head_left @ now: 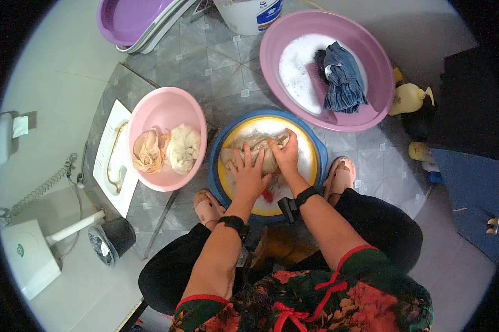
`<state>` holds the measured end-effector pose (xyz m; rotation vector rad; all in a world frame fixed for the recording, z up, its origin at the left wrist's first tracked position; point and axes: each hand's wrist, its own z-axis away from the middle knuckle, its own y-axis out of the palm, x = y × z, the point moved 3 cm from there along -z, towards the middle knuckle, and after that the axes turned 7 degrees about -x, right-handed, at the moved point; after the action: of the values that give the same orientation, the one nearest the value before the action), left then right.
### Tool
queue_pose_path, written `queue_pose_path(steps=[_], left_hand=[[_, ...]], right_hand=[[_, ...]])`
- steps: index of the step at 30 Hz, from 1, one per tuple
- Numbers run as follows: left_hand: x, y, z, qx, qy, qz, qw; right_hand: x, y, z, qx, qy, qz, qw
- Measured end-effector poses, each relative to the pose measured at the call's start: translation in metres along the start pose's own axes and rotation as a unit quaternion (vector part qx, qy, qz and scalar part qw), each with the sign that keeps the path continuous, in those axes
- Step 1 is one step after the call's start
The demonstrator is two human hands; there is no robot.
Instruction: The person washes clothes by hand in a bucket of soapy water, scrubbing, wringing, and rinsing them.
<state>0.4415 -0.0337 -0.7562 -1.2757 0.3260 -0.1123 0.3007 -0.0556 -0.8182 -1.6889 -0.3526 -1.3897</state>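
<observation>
A wet beige cloth (263, 152) lies bunched in soapy water inside a round basin (220, 200) with a blue outer wall and a yellow inner rim. My left hand (250, 174) rests on the near left part of the cloth, fingers spread. At its right side, my right hand (285, 156) grips a fold between thumb and fingers. Below the hands a small red patch (268, 196) shows in the water; I cannot make out what it is. Both wrists carry dark bands.
A pink basin (201, 130) with two wrung cloths stands left, beside a squat toilet (106, 160). Far right is a larger pink basin (379, 94) holding suds and denim (343, 83). A pump bottle (409, 99), white bucket (244, 16), bin (114, 238) and blue cabinet (465, 188) stand around.
</observation>
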Motion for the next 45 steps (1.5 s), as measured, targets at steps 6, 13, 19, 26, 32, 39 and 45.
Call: queue_pose_path(steps=[6, 13, 19, 26, 32, 39, 45], left_hand=[[0.027, 0.044, -0.022, 0.068, -0.006, -0.016, 0.998], [0.024, 0.1, -0.04, 0.271, -0.009, -0.026, 0.962], [0.042, 0.14, -0.044, 0.397, 0.019, -0.03, 0.917], [0.04, 0.126, -0.075, 0.312, 0.016, 0.115, 0.943], [0.109, 0.088, -0.044, -0.038, -0.26, 0.331, 0.907], [0.07, 0.034, 0.017, 0.131, -0.269, 0.731, 0.614], [0.003, -0.002, -0.004, 0.089, -0.281, 0.802, 0.519]], right_hand=[[0.009, 0.02, 0.007, 0.186, 0.078, 0.138, 0.97], [-0.026, 0.032, 0.012, 0.233, 0.096, 0.195, 0.948], [-0.06, 0.06, 0.015, 0.252, 0.013, 0.25, 0.935], [-0.132, 0.051, -0.004, 0.292, -0.112, 0.329, 0.891], [0.006, 0.008, 0.024, 0.135, -0.091, 0.155, 0.974], [0.159, -0.027, 0.064, 0.23, -0.152, -0.13, 0.952], [0.098, -0.027, 0.016, 0.118, -0.171, 0.024, 0.978]])
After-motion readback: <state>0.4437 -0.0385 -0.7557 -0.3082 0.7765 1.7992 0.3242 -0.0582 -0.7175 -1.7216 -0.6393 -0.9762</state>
